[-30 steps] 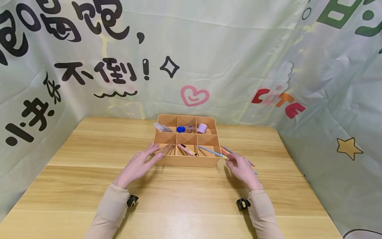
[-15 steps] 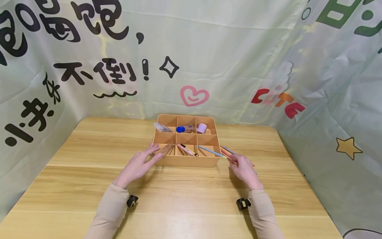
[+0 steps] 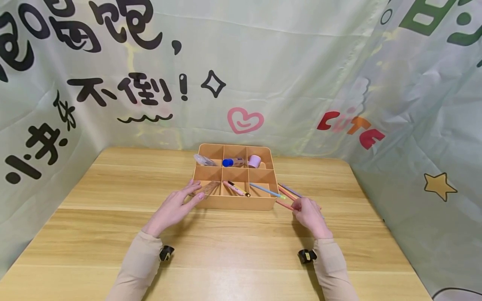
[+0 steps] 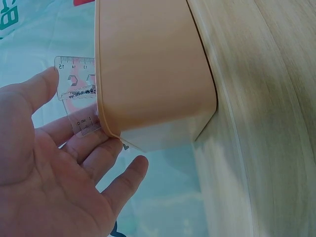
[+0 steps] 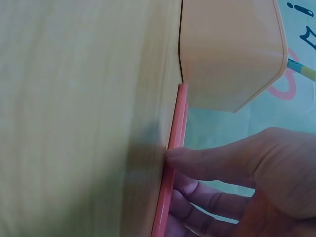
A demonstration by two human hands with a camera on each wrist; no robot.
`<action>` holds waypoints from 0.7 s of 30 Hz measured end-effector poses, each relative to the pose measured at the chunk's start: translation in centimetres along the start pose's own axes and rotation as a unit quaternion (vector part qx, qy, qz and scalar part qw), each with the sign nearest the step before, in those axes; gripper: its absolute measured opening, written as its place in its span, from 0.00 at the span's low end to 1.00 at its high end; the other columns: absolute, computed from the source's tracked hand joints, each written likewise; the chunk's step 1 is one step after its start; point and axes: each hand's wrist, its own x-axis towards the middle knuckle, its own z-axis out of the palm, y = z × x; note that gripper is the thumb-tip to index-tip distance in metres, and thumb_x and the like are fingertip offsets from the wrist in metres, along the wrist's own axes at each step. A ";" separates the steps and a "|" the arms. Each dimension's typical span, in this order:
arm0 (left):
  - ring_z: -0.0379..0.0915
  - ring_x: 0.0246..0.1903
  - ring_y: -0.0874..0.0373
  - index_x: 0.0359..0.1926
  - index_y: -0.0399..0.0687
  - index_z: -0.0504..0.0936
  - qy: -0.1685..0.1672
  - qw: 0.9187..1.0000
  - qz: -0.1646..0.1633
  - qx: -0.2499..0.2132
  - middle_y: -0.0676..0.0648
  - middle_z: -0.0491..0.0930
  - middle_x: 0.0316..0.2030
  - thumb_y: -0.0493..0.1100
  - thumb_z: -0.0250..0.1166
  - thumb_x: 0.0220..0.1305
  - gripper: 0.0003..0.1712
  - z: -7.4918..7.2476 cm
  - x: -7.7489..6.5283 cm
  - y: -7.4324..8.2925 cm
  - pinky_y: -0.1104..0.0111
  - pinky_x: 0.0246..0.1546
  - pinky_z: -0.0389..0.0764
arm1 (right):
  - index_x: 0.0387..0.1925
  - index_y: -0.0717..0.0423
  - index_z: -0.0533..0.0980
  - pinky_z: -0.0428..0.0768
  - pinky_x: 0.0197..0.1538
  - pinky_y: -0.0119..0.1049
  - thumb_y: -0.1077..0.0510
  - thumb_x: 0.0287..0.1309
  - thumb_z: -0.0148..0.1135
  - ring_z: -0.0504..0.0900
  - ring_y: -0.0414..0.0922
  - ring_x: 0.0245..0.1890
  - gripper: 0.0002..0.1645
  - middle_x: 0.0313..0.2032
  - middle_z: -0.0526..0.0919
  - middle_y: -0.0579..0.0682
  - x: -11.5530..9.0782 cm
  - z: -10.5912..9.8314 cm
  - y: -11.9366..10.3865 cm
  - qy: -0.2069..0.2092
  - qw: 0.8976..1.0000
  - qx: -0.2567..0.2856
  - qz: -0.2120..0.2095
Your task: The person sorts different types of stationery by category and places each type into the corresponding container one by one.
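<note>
Head view: the box [image 3: 235, 203] sits on the table [image 3: 226, 242] with a ruler [image 3: 210, 189] front left and a blue pencil [image 3: 265, 189] poking out over its right side, where more pencils [image 3: 288, 192] lie just beside it. Low on that side, the right hand [image 3: 308, 213] has a red pencil [image 5: 177, 116] pinched under its thumb, one end close by the box; the left hand [image 3: 175, 207], fingers loosely spread, touches the box's left rim by the ruler.

Behind a light-brown, wood-grained table [image 3: 241, 242] hangs a pale green, creased cloth [image 3: 301, 62], which carries black characters [image 3: 84, 80] and one pink smiling heart [image 3: 244, 125].
</note>
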 end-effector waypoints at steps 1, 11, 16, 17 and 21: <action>0.49 0.68 0.45 0.66 0.34 0.68 0.000 1.000 0.000 0.000 0.37 0.60 0.69 0.59 0.48 0.72 0.35 0.0 0.0 0.0 0.41 0.65 0.55 | 0.25 0.63 0.81 0.69 0.44 0.69 0.73 0.46 0.65 0.78 0.52 0.28 0.05 0.22 0.83 0.53 0.0 0.0 0.0 -0.002 1.000 -0.001 0.002; 0.49 0.69 0.45 0.66 0.35 0.68 0.000 1.000 -0.002 0.003 0.37 0.60 0.69 0.59 0.48 0.72 0.36 0.0 -0.1 0.0 0.41 0.65 0.55 | 0.24 0.65 0.81 0.68 0.41 0.57 0.72 0.45 0.66 0.76 0.51 0.26 0.03 0.20 0.82 0.52 -0.4 0.1 0.0 -0.007 1.000 -0.004 0.011; 0.49 0.69 0.45 0.65 0.34 0.68 0.000 1.000 0.000 0.005 0.37 0.60 0.69 0.59 0.48 0.72 0.35 0.0 -0.1 0.0 0.41 0.65 0.55 | 0.26 0.67 0.80 0.69 0.44 0.59 0.74 0.46 0.62 0.78 0.54 0.29 0.04 0.23 0.82 0.54 -0.6 0.2 0.1 -0.011 1.000 -0.015 -0.005; 0.49 0.69 0.45 0.65 0.34 0.68 0.000 1.000 0.000 0.005 0.37 0.60 0.69 0.59 0.48 0.72 0.35 0.0 -0.1 0.0 0.41 0.65 0.55 | 0.27 0.67 0.80 0.70 0.43 0.58 0.74 0.47 0.61 0.78 0.55 0.30 0.04 0.24 0.82 0.55 -0.6 0.2 0.1 -0.012 1.000 -0.017 -0.006; 0.49 0.69 0.45 0.65 0.34 0.68 0.000 1.000 0.002 0.003 0.37 0.60 0.69 0.59 0.48 0.72 0.35 0.0 -0.1 -0.1 0.42 0.66 0.55 | 0.28 0.66 0.79 0.72 0.45 0.57 0.75 0.48 0.60 0.79 0.56 0.32 0.06 0.26 0.83 0.57 -0.6 0.2 0.0 -0.021 0.999 -0.026 0.000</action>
